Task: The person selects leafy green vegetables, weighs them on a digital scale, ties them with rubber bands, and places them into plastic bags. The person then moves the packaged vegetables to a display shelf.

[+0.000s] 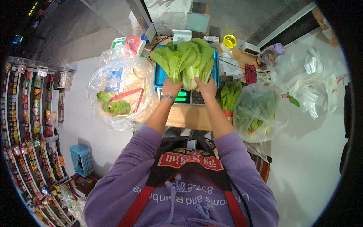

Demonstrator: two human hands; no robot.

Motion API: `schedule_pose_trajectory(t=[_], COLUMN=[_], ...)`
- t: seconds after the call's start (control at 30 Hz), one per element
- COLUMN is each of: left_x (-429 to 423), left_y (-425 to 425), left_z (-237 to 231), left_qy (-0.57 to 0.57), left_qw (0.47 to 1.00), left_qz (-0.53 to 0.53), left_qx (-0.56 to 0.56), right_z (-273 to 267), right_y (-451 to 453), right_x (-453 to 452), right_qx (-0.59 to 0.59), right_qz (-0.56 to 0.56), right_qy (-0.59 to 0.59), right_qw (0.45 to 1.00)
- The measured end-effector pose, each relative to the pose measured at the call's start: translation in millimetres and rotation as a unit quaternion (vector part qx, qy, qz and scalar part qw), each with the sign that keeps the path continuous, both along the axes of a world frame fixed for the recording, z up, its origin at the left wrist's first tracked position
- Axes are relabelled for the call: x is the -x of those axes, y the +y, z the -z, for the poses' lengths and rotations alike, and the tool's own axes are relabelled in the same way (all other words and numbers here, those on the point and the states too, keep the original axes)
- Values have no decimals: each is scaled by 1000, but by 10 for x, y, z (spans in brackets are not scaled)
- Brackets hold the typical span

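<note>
Pale-stemmed leafy greens (195,58) lie in the blue tray (158,76) of a digital scale (197,98), leaves pointing away from me. My left hand (171,88) grips the stem ends on the left, a bracelet around its wrist. On the right side, my right hand (208,88) holds the white stem bases of the same greens. Green digits glow on the scale's display between my wrists, partly covered by my left hand. Much of the tray's floor is hidden under the leaves.
Left of the scale, a transparent plastic bag (124,71) holds trimmed leaves and a red strip. Red-banded greens (230,98) and bagged greens (256,105) stand to the right. White plastic bags (314,82) hang farther right. A blue crate (81,159) sits near the stocked shelves (31,113).
</note>
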State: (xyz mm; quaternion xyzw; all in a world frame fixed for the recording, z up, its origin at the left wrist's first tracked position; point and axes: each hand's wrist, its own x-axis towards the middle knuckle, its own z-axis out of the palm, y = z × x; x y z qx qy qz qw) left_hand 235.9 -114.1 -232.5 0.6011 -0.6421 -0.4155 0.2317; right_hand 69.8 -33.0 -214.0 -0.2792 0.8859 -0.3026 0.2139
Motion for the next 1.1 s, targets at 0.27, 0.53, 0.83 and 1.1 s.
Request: schedule_pose_trajectory(t=[0.27, 0.53, 0.83, 1.1], left_x=[-483, -1391, -1813, -1501], left_y=[-105, -48, 250, 265], left_z=[-222, -189, -119, -24], left_qy=[-16, 98, 135, 142], left_qw=[999, 985, 972, 966], left_qz=[37, -47, -66, 113], left_qx=[-33, -131, -181, -183], right_z=[42, 3, 115, -74], right_y=[412, 928, 1008, 650], right_x=[133, 141, -180, -731], right_qx=[91, 76, 83, 67], right_qz=[21, 26, -15, -194], right_qy=[-127, -206, -247, -155], right_qw=[987, 975, 965, 966])
